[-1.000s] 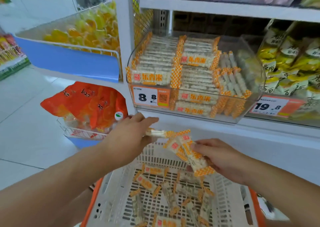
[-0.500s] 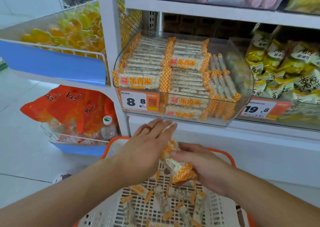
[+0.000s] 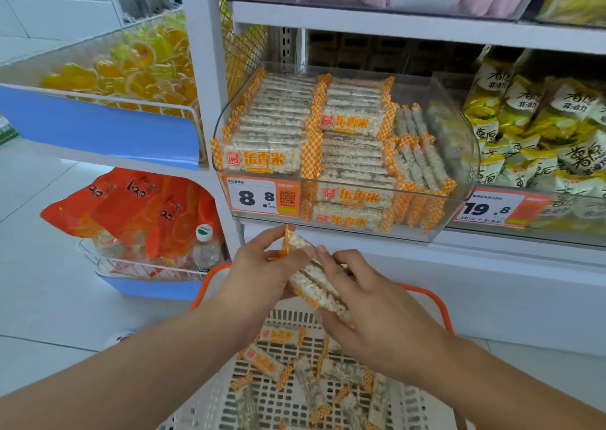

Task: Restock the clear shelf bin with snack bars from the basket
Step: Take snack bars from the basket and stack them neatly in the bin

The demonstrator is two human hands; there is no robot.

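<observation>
A: Both hands are curled round a small bundle of rice snack bars (image 3: 313, 280) above the basket (image 3: 436, 301). The left hand (image 3: 262, 269) pinches the upper ends, the right hand (image 3: 367, 301) clamps the lower.

B: What's the risk?

A: The wrappers look slick. If the bundle fans out on the lift, I'd expect a bar to slip back into the basket or catch on the clear shelf bin (image 3: 459, 154)'s front lip.

B: Any room in there?

A: The left and middle stacks sit high. The open space is at the right, beside the leaning bars (image 3: 423, 164), under the shelf (image 3: 393, 22) above.
</observation>
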